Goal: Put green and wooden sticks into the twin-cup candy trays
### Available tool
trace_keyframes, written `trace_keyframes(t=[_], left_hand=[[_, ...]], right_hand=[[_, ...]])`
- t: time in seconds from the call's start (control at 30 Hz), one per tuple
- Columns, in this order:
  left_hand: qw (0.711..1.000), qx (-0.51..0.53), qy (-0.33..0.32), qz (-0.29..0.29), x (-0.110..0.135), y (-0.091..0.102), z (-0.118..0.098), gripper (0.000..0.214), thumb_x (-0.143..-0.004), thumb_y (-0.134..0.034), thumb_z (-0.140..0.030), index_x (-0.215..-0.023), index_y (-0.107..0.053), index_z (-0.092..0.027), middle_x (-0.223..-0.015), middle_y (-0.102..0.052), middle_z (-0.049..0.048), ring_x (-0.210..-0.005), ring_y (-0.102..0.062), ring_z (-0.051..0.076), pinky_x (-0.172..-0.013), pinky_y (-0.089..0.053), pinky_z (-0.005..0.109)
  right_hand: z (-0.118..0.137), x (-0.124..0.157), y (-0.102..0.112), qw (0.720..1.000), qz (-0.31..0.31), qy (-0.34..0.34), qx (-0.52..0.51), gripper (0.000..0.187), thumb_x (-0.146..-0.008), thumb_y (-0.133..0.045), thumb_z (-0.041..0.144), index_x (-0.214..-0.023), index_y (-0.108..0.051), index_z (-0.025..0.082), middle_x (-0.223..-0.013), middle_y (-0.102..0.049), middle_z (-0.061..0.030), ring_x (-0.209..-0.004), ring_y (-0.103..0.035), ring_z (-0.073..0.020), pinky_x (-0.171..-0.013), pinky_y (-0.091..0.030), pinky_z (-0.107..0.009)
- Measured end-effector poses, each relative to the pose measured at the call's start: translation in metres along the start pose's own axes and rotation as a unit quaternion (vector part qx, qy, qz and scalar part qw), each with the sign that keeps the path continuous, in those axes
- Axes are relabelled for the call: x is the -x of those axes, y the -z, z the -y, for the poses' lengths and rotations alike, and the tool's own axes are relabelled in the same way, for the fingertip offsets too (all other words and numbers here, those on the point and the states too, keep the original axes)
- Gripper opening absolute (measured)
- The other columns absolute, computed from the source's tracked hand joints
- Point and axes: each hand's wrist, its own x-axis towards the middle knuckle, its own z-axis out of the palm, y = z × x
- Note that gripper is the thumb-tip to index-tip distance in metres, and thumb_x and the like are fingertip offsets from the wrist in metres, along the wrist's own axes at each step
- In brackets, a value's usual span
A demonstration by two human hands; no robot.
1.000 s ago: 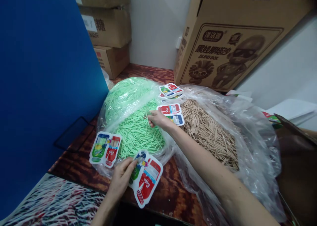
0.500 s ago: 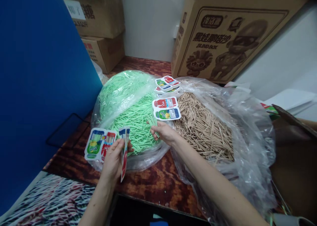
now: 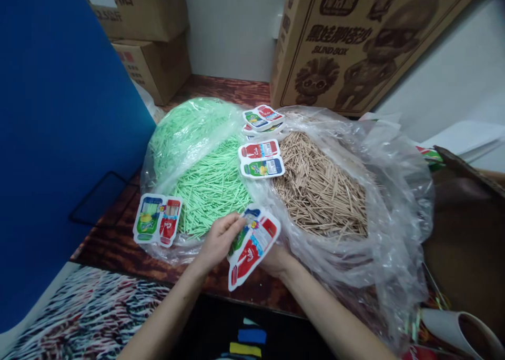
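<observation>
Packet is hanging above the surface near its front edge, left hand pinching the packet's upper-left side, thumb on the face, probably for steadiness. Right hand is sitting partly behind it; fingers hidden, grip cannot be told. Beyond, green sticks and brown sticks are lying exposed in side-by-side plastic bags, presumably for easy reach. Other packets are resting between the bags and at the green heap's front-left edge.

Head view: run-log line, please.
left hand: holding cola-printed packet | right hand: partly behind packet, grip hidden | nearby: green sticks, brown sticks
</observation>
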Motion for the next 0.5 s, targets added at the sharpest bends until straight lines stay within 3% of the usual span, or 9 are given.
trace_keyframes(t=[0.07, 0.2, 0.3, 0.5], left_hand=[[0.993, 0.091, 0.038, -0.058, 0.003, 0.003, 0.004, 0.030, -0.078, -0.063, -0.047, -0.074, -0.063, -0.017, -0.059, -0.060, -0.0018, -0.056, -0.056, 0.014, -0.056, -0.046, 0.025], [0.965, 0.182, 0.032, -0.184, 0.010, 0.016, 0.005, 0.030, -0.067, -0.074, -0.042, -0.078, -0.067, -0.016, -0.072, -0.071, 0.0039, -0.071, -0.066, 0.020, -0.076, -0.051, 0.034], [0.964, 0.176, 0.033, -0.198, 0.017, 0.019, 0.005, 0.028, -0.068, -0.073, -0.041, -0.077, -0.068, -0.015, -0.076, -0.072, 0.0049, -0.075, -0.067, 0.021, -0.080, -0.051, 0.036], [0.962, 0.166, 0.042, -0.212, 0.027, 0.015, 0.004, 0.030, -0.062, -0.075, -0.042, -0.075, -0.068, -0.016, -0.072, -0.071, 0.0038, -0.074, -0.067, 0.021, -0.076, -0.052, 0.034]], right_hand=[[-0.004, 0.011, 0.004, 0.999, 0.018, 0.016, 0.023, 0.027, -0.088, -0.054, 0.046, -0.090, -0.064, 0.021, -0.071, -0.064, -0.0030, -0.071, -0.059, -0.0191, -0.066, -0.049, -0.031], [-0.019, 0.031, 0.012, 0.983, -0.118, 0.084, 0.112, 0.020, -0.092, -0.048, 0.036, -0.093, -0.061, 0.021, -0.080, -0.064, -0.0026, -0.080, -0.059, -0.0180, -0.080, -0.045, -0.031], [-0.035, 0.040, 0.014, 0.968, -0.168, 0.098, 0.157, 0.018, -0.092, -0.048, 0.033, -0.095, -0.061, 0.021, -0.086, -0.064, -0.0036, -0.088, -0.059, -0.0197, -0.084, -0.042, -0.032], [-0.046, 0.043, 0.012, 0.960, -0.184, 0.127, 0.170, 0.018, -0.093, -0.045, 0.028, -0.086, -0.061, 0.021, -0.085, -0.061, -0.0043, -0.086, -0.058, -0.0196, -0.081, -0.043, -0.031]])
